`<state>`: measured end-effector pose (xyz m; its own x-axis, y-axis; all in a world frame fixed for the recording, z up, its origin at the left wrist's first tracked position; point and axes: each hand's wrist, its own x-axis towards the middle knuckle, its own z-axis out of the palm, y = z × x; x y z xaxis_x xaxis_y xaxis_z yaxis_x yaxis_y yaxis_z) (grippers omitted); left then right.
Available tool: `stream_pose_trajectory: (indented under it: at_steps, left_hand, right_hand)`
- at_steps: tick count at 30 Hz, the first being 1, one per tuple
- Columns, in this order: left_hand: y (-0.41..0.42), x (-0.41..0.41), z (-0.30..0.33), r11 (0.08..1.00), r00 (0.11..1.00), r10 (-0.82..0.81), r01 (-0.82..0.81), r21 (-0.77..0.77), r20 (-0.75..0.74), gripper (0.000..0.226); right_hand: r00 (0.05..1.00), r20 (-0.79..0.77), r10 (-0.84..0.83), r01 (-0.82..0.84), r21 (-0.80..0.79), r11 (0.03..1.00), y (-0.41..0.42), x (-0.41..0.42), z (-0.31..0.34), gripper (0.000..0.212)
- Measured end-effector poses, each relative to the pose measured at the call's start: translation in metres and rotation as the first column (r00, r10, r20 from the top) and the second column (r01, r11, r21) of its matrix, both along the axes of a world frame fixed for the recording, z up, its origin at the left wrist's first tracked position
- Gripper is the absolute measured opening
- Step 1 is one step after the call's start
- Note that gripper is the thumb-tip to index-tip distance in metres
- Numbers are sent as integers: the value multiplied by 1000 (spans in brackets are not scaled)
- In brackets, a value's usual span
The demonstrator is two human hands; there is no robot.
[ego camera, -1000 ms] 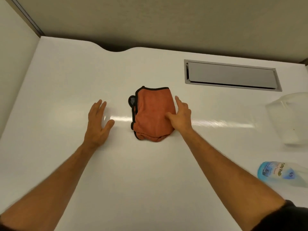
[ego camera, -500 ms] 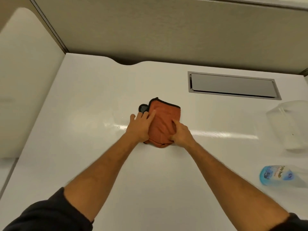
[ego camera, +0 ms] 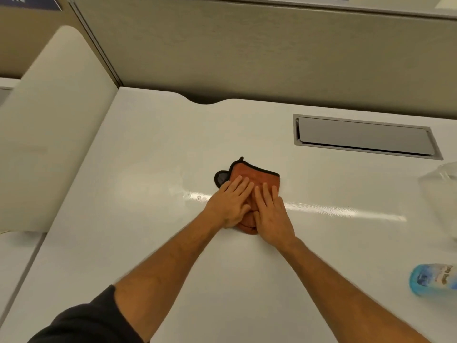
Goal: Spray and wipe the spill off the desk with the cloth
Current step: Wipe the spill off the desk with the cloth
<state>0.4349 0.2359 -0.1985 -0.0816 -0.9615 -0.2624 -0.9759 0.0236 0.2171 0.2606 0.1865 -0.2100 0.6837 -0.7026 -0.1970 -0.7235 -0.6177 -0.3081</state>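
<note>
An orange cloth (ego camera: 257, 173) with black edging lies folded in the middle of the white desk (ego camera: 153, 149). My left hand (ego camera: 231, 201) and my right hand (ego camera: 270, 215) lie flat on top of it side by side, fingers spread and pointing away from me, pressing it to the desk. A few small wet drops (ego camera: 195, 196) glisten on the desk just left of my left hand. The spray bottle (ego camera: 432, 278), clear with a blue label, lies at the right edge, far from both hands.
A grey cable hatch (ego camera: 363, 136) is set into the desk at the back right. A clear plastic container (ego camera: 442, 191) stands at the right edge. Beige partition panels (ego camera: 247, 53) close the back and left side. A cable notch (ego camera: 204, 100) cuts the rear edge.
My left hand came off the bare desk onto the cloth, and my right hand slid from its right edge onto the top. Both now press flat.
</note>
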Motion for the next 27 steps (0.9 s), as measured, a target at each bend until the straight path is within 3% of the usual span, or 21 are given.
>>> stream_pose_trajectory:
  at_steps: [6, 11, 20, 23, 27]
  left_hand:
    - [3, 57, -15, 1000, 994, -15, 12, 26, 106, 77]
    - [32, 140, -7, 996, 989, 65, -74, 59, 130, 89]
    - [109, 106, -9, 950, 953, 291, -277, 142, -89, 124]
    - [130, 74, -13, 948, 939, 312, -297, 118, -145, 118]
    - [144, 34, -11, 936, 914, 351, -351, 38, -202, 94]
  right_hand:
    - [998, 48, 43, -40, -72, 997, -9, 48, -20, 64]
    - [990, 101, 95, -95, -2, 995, 4, 128, -16, 67]
    - [943, -62, 326, -311, 181, 933, 38, 109, 10, 91]
    - [955, 20, 297, -295, 201, 934, 61, 78, 24, 73]
    - [975, 166, 147, -182, 219, 958, 75, 41, 45, 38]
